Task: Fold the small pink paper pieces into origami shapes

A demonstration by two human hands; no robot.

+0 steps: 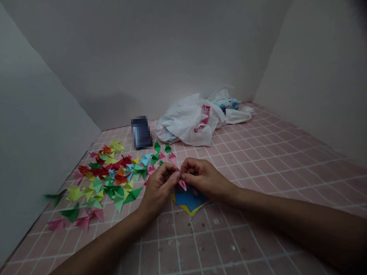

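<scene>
A small folded piece of pink paper (182, 184) is pinched between both hands just above a short stack of square paper sheets, blue on top of yellow (189, 199), lying on the pink tiled floor (264, 162). The left hand (159, 184) and right hand (201, 178) meet, their fingers closed on the pink piece. To the left lies a scatter of folded coloured paper triangles (108, 178), and beyond, near the wall, crumpled white plastic bags (188, 121).
</scene>
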